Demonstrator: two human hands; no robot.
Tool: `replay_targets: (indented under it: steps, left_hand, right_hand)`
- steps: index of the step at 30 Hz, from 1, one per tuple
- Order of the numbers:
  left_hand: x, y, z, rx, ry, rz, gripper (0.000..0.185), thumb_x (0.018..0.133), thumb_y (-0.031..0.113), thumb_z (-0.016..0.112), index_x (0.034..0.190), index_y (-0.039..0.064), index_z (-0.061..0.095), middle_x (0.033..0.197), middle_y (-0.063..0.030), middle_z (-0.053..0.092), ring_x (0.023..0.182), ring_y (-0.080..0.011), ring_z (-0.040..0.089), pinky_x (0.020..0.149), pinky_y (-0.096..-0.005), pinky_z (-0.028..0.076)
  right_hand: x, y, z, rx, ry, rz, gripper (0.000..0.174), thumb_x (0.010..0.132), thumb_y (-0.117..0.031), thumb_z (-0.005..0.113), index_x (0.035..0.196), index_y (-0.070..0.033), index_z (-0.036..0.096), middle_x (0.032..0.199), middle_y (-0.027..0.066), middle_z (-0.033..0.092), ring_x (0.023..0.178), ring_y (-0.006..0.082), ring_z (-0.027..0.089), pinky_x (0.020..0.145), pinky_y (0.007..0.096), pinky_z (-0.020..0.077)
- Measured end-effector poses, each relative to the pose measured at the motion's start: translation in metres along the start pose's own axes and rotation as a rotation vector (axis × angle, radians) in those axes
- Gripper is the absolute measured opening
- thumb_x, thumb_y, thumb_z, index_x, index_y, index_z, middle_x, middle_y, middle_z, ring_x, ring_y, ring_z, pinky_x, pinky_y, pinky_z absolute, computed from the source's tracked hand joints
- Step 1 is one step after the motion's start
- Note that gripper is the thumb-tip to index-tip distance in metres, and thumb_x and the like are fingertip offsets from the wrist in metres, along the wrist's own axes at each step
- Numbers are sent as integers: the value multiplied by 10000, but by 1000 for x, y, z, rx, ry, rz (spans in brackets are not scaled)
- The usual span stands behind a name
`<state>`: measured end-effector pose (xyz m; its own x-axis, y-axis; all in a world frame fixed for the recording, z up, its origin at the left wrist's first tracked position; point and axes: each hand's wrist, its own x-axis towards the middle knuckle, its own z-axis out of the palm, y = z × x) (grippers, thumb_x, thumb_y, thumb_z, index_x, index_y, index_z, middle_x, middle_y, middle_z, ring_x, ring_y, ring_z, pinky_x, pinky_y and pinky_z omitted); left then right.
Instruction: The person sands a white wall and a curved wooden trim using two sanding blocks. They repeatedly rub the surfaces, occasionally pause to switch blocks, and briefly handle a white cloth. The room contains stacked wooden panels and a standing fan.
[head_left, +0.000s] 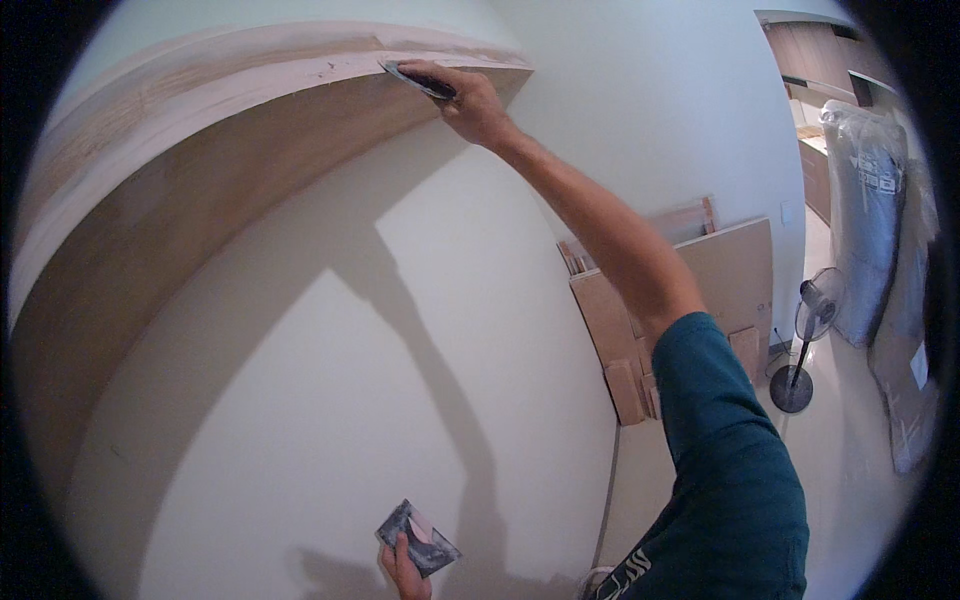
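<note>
My right hand (469, 101) is raised at the end of an outstretched arm and grips a putty knife (420, 81) with a dark handle. Its blade rests against the front face of a wooden soffit (315, 75), near the right end. Pale pink filler coats the lower band of that face; brown board shows through above. Low in the picture, my left hand (406, 574) holds a flat, dark metal filler plate (431, 551) with its thumb on top. A dab of pink filler (420, 527) sits on the plate.
Below the soffit is a white wall (315, 420) with my arm's shadow on it. Brown boards (727, 277) lean against the wall at right. A pedestal fan (814, 307) stands on the floor near a doorway, beside plastic-wrapped bundles (866, 225). Wooden cabinets (810, 56) show beyond.
</note>
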<state>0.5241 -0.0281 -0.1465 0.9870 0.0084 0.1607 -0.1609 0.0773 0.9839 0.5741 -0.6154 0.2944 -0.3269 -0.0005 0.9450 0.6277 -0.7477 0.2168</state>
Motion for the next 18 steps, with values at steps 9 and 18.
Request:
replay_targets:
  steps: [9, 18]
  left_hand:
    - [-8, 24, 18, -155, 13, -51, 435, 938, 231, 664, 1292, -2, 571, 1178, -107, 643, 1010, -245, 631, 843, -382, 541]
    - [4, -14, 14, -141, 1, -154, 422, 961, 285, 615, 1312, 54, 579, 1097, -73, 647, 913, -231, 634, 763, -402, 558]
  right_hand:
    - [33, 26, -30, -239, -213, 395, 326, 897, -199, 586, 1183, -60, 655, 960, 172, 696, 860, 281, 642, 813, 397, 491]
    - [60, 21, 8, 109, -311, 464, 246, 896, -198, 639, 1085, -56, 707, 812, 12, 659, 719, 141, 582, 651, 329, 494]
